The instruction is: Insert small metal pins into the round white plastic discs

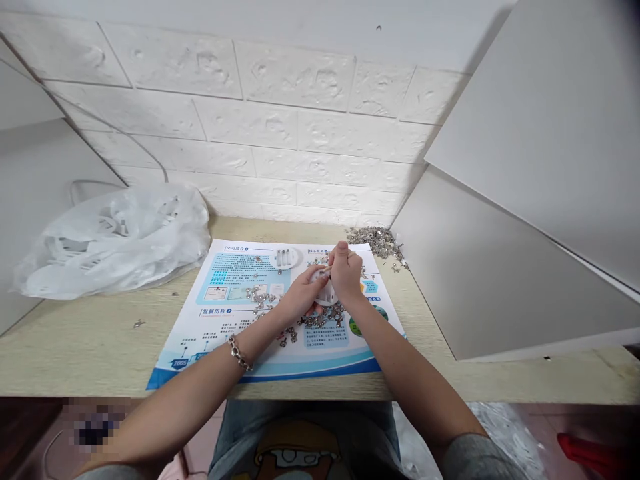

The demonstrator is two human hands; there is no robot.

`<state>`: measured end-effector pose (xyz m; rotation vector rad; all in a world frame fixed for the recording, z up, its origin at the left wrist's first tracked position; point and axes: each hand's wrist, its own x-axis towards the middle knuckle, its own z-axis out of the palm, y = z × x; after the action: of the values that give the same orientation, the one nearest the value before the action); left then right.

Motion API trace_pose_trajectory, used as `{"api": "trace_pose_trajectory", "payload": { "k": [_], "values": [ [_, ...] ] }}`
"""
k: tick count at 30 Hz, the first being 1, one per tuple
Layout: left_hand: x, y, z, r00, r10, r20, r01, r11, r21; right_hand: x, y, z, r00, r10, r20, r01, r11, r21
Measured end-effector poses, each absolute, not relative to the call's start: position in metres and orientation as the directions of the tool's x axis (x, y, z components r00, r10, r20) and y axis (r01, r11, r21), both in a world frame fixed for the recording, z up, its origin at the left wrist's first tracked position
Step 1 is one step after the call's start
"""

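My left hand (304, 293), with a metal chain bracelet at the wrist, grips a round white plastic case (328, 296) just above the printed sheet. My right hand (346, 272) is closed in a fist against the upper right of this case, thumb pointing up. What its fingers hold, if anything, is hidden. A second round white case (285, 258) lies on the sheet beyond my left hand, with a few long slots in its face. Small metal clips (327, 316) are scattered below the hands, and more metal clips (260, 297) lie left of my left hand.
The printed sheet (187, 333) covers the middle of the wooden table (100, 347). A clear plastic bag (125, 240) of white parts lies at the left. A heap of small metal pieces (377, 241) sits at the back right. Grey-white panels (520, 267) and a white brick-pattern wall (300, 127) enclose the table.
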<state>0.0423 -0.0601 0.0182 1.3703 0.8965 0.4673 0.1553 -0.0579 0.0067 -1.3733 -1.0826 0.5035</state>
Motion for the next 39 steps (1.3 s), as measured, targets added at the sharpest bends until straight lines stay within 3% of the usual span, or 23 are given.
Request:
{"api": "trace_pose_trajectory", "payload": {
  "k": [16,32,39],
  "values": [
    [0.043,-0.059,0.014,0.6,0.759,-0.252,0.218,0.147,0.965,0.154,-0.058,0.006,0.451,0.832,0.324,0.283,0.211,-0.936],
    [0.043,-0.054,-0.007,0.567,0.817,-0.103,0.272,-0.068,0.96,0.151,-0.052,-0.009,0.431,0.819,0.379,0.319,0.255,-0.913],
    [0.044,-0.056,-0.005,0.545,0.832,-0.101,0.328,-0.1,0.939,0.15,-0.053,-0.011,0.421,0.825,0.378,0.329,0.249,-0.911]
  ]
}}
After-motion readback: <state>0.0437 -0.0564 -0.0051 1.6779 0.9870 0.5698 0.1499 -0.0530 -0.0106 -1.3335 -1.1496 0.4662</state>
